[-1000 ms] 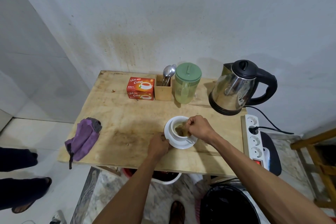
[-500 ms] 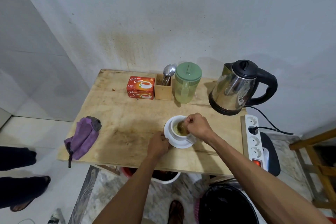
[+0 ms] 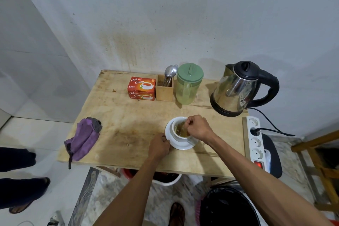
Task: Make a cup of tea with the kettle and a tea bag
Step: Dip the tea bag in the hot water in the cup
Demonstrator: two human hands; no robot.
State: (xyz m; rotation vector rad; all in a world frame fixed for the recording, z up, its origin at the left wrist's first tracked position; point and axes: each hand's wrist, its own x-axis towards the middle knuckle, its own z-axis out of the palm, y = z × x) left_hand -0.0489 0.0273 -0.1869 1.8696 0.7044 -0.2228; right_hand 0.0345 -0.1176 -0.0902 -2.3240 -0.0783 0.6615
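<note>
a worn wooden table (image 3: 113, 121) stands against a stained white wall (image 3: 165, 14). the white cup (image 3: 176, 130) sits on a saucer (image 3: 180, 145) near the table's front edge and holds amber liquid. the right hand (image 3: 197, 127) pinches the tea bag (image 3: 180, 128) in the cup. the left hand (image 3: 159, 146) grips the saucer rim. the steel kettle (image 3: 236, 90) stands at the back right.

Soft, even indoor light, faint shadows behind the kettle (image 3: 236, 90), wide-angle bending at edges, perhaps slight blur.
</note>
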